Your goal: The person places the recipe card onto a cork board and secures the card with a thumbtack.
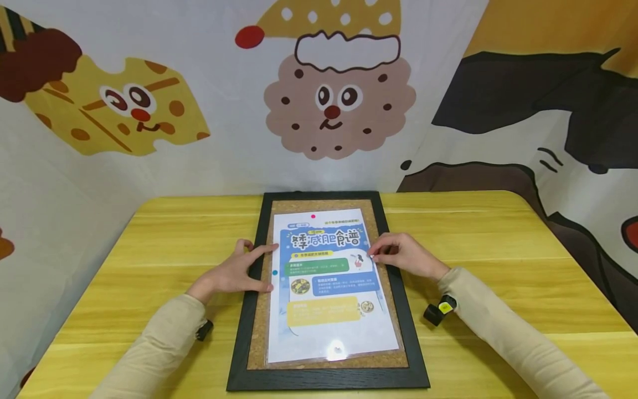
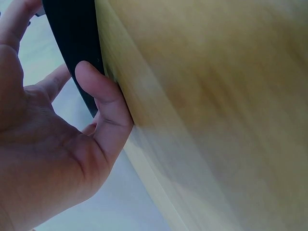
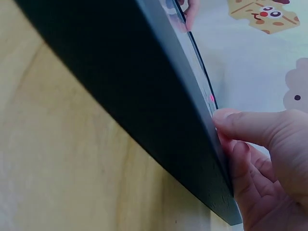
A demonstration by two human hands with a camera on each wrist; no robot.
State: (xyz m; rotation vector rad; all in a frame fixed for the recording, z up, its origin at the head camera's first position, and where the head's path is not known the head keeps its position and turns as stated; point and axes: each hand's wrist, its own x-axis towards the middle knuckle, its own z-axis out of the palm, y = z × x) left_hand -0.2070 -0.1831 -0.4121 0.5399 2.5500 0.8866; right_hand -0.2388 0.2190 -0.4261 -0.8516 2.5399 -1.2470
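A printed sheet [image 1: 329,338] in a clear sleeve lies on a cork board [image 1: 258,338] with a black frame [image 1: 329,379]. A red pushpin [image 1: 313,216] sits at its top edge and a blue pushpin [image 1: 274,272] at its left edge. My left hand [image 1: 231,271] spreads over the frame's left side, thumb and fingertip resting on the sheet's left edge. At the sheet's right edge my right hand [image 1: 406,256] pinches what looks like a small white pushpin [image 1: 371,256], mostly hidden by the fingers. The right wrist view shows thumb and finger [image 3: 248,127] close together above the frame.
The board lies on a yellow wood-grain table [image 1: 488,266], its far end near a cloth backdrop [image 1: 219,172] printed with cartoon food. Dark wrist devices [image 1: 435,314] are worn at both sleeves.
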